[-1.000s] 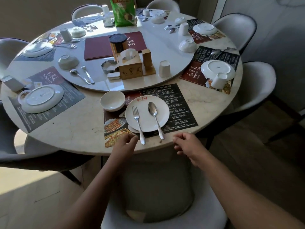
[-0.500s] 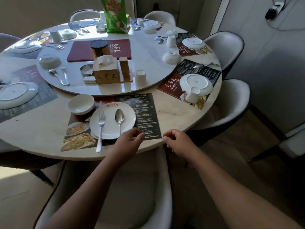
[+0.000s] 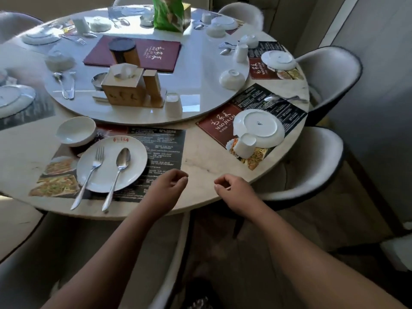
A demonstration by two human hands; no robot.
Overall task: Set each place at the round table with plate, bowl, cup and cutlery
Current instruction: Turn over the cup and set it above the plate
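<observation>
- My left hand [image 3: 169,186] and right hand [image 3: 231,188] hung loosely curled over the desk's [image 3: 200,161] near edge at lower centre, gripping nothing, with no piece to carry.
- At lower left, the plate [image 3: 133,159] carried fork [image 3: 91,172] and spoon [image 3: 119,170], with the bowl [image 3: 75,131] just beside it. I judged that place lacked only a cup.
- At right, the upturned plate [image 3: 259,128] with a tipped cup [image 3: 244,148] at its edge looked next.

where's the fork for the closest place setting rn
In the head view, lower left: the fork lies on the white plate, just left of the spoon, its handle overhanging the plate's near rim.
</observation>
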